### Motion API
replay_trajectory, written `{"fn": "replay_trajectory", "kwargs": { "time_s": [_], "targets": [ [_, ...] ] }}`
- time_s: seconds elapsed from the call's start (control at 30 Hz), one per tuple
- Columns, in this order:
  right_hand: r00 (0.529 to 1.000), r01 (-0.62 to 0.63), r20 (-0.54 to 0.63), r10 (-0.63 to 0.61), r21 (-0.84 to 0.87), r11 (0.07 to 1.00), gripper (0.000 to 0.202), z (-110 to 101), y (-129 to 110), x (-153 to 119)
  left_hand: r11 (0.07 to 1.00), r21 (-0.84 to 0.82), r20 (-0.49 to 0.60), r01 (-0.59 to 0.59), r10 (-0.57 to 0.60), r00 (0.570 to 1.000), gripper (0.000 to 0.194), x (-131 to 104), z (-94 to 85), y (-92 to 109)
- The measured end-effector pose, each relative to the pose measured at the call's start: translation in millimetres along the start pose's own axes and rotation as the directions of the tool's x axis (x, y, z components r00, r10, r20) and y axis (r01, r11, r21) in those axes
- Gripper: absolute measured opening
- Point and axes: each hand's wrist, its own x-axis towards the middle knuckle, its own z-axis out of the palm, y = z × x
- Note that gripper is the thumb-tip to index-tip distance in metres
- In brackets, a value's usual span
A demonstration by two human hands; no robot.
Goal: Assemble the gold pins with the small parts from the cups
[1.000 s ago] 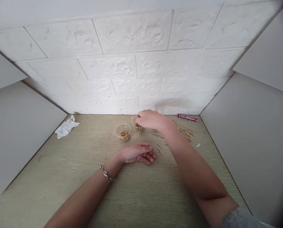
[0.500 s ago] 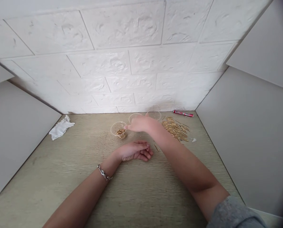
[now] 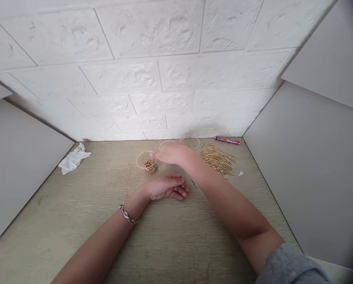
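Observation:
My left hand (image 3: 169, 187) rests on its side on the table, fingers curled and thumb pressed towards the index finger; what it may hold is too small to make out. My right hand (image 3: 170, 153) reaches across above it, fingertips at the right rim of a clear plastic cup (image 3: 139, 158). Its fingers look pinched, and anything between them is hidden. Inside that cup lie short gold-coloured metal pieces (image 3: 150, 165). A second clear cup (image 3: 167, 141) stands partly behind my right hand. One thin gold pin (image 3: 194, 183) lies beside my left fingertips.
A loose pile of thin gold pins (image 3: 216, 159) spreads to the right of my right forearm. Behind it lies a red tube (image 3: 227, 140). Another clear cup (image 3: 196, 142) stands near the white wall. A crumpled white tissue (image 3: 75, 158) is at left, a small white scrap (image 3: 240, 173) at right.
My right hand has shifted slightly left, its fingertips now closer over the left cup's rim. My left hand stays almost where it was. The view has moved slightly.

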Motion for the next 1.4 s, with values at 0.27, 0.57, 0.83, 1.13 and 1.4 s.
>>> {"fn": "replay_trajectory", "kwargs": {
  "time_s": [0.27,0.57,0.83,1.13,1.4],
  "targets": [
    [0.999,0.027,-0.036,-0.027,-0.015,1.000,0.062,2.1,-0.6,-0.4,1.000,-0.008,-0.001,-0.009,0.009,1.000,0.026,0.3,-0.1,-0.9],
    [0.998,0.033,-0.060,-0.034,-0.023,0.999,0.053,-0.8,-4.2,-7.4,1.000,-0.012,-0.004,-0.009,0.009,1.000,0.028,0.2,0.7,0.1],
    [0.991,0.060,-0.118,-0.068,-0.068,0.996,0.049,3.7,-1.2,-2.3,1.000,-0.003,-0.009,-0.006,0.006,1.000,0.028,0.2,0.7,0.8],
    [0.991,0.063,-0.113,-0.075,-0.106,0.992,0.041,0.4,-8.5,-9.8,1.000,-0.005,0.011,-0.007,0.007,1.000,0.028,1.6,0.0,-0.4],
    [0.983,0.073,-0.155,-0.100,-0.171,0.983,0.041,9.8,-13.4,0.0,1.000,-0.013,0.018,-0.003,0.003,1.000,0.028,1.9,0.3,-1.0]
  ]
}}
